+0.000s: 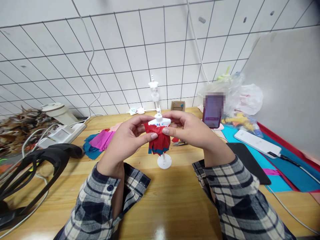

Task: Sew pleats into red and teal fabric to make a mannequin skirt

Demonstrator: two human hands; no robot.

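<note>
A small white mannequin (pixel 159 121) stands upright on a round white base (pixel 164 161) at the middle of the table. Red paper (pixel 160 141) is wrapped round its body, with blue paper (pixel 155 152) showing below the red. My left hand (pixel 130 136) pinches the upper left edge of the red paper between thumb and fingers. On the other side, my right hand (pixel 188 130) has its thumb on the paper's upper right edge, its fingers curled behind the mannequin. The fingertips behind are partly hidden.
Magenta paper (pixel 102 140) and blue sheets lie at the left, near a power strip (pixel 62 133) and black headgear (pixel 50 166). Scissors (pixel 180 144) lie behind the base. A second white figure (pixel 154 90), a propped phone (pixel 213 110), a white power bank (pixel 257 143) and a black phone (pixel 248 163) are also there.
</note>
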